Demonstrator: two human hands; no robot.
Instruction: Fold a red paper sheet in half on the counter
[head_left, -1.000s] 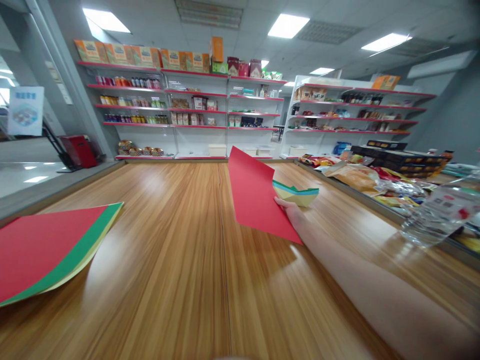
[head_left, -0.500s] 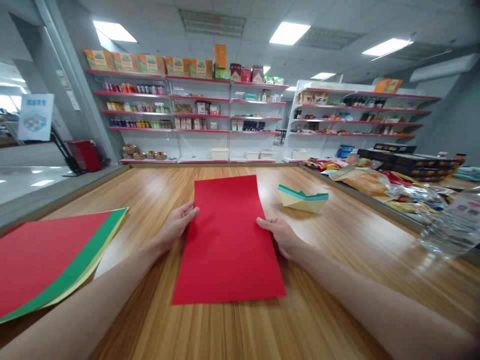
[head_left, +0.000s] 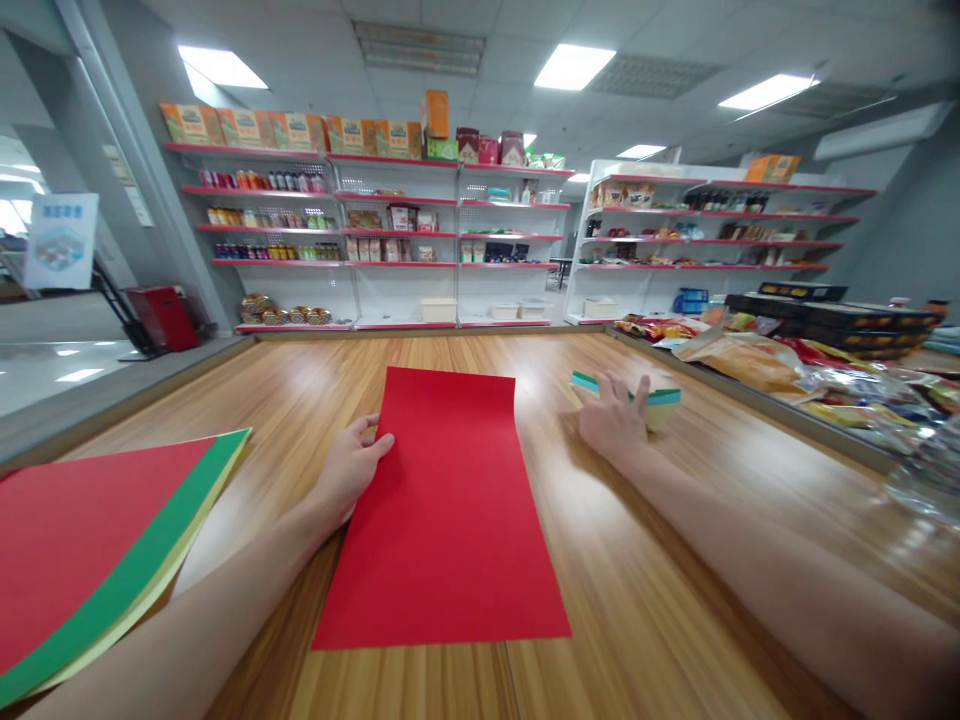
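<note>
My left hand (head_left: 355, 462) pinches the left edge of a red sheet of paper (head_left: 446, 520), thumb on top. The sheet lies tilted slightly over the wooden table, its far end a little raised. My right hand (head_left: 615, 415) is off the sheet, over a folded paper boat (head_left: 663, 405) in green, blue and pale yellow. Its fingers are spread apart across the boat's near side, hiding much of it; they touch or nearly touch it.
A stack of coloured paper (head_left: 112, 540), red on top, lies at the left. Snack packets (head_left: 750, 365), black boxes (head_left: 832, 320) and a clear plastic bottle (head_left: 930, 475) stand along the right side. Stocked shelves (head_left: 405, 235) rise beyond the wooden table (head_left: 315, 370).
My right hand has let go of the red sheet and moved right and forward to the paper boat. The boat has shifted slightly right. My left hand still holds the sheet.
</note>
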